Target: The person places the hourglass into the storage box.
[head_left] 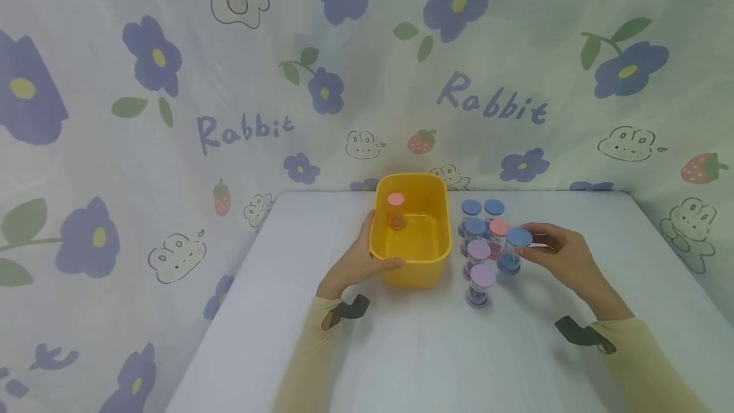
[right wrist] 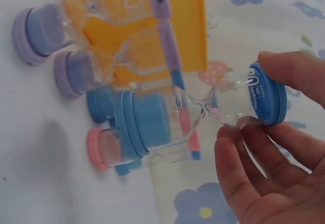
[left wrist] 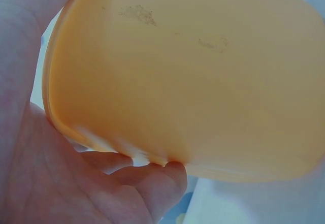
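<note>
My left hand [head_left: 357, 264] grips the left side of a yellow plastic bin [head_left: 415, 275], thumb along its near rim and fingers round the outer wall. Inside the bin a pink-capped sandglass [head_left: 396, 210] stands at the back left. With thumb and fingertips my right hand [head_left: 561, 252] pinches the top cap of a blue sandglass [head_left: 509, 259], held nearly upright with its blue sand in the lower bulb. Lettering shows on its top bulb in the right wrist view. Close behind it is another pink sandglass [head_left: 497, 228], partly hidden.
Two purple sandglasses, the nearer one [head_left: 480, 282] towards the front, stand right of the bin. Several more blue sandglasses [head_left: 471, 208] are grouped behind them. All this is on a white table [head_left: 418, 349] with a patterned curtain [head_left: 355, 81] behind its far edge.
</note>
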### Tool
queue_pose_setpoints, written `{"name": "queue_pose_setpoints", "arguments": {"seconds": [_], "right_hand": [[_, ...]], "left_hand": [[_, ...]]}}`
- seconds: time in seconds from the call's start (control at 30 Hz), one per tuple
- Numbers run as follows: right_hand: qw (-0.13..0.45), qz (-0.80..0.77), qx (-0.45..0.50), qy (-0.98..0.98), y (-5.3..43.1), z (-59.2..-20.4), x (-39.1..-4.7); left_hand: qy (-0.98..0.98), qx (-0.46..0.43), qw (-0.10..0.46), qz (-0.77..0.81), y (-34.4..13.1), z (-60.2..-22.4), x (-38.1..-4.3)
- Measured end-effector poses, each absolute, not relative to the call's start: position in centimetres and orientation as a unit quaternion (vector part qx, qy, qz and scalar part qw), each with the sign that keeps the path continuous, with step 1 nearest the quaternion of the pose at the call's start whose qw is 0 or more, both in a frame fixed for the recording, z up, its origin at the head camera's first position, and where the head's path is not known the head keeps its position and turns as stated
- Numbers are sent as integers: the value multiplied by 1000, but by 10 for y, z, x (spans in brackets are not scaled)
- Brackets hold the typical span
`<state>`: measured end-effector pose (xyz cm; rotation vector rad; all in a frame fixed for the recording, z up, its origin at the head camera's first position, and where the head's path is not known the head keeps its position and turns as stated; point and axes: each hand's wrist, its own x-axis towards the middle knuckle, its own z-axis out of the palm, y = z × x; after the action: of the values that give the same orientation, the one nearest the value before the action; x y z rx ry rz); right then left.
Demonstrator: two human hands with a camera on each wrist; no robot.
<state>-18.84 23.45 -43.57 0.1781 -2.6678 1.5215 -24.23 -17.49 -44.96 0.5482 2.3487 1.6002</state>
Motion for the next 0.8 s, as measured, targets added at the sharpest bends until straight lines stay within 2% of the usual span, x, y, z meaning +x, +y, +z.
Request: {"name": "queue_pose_setpoints", "arguments": {"seconds": [0.43, 0.8], "right_hand": [[85, 509, 85, -853, 230, -396, -196], [80, 520, 80, -847, 215, -367, -209]], "left_hand": [[800, 188, 123, 557, -177, -451, -243], [803, 187, 124, 552, -177, -450, -244]]}}
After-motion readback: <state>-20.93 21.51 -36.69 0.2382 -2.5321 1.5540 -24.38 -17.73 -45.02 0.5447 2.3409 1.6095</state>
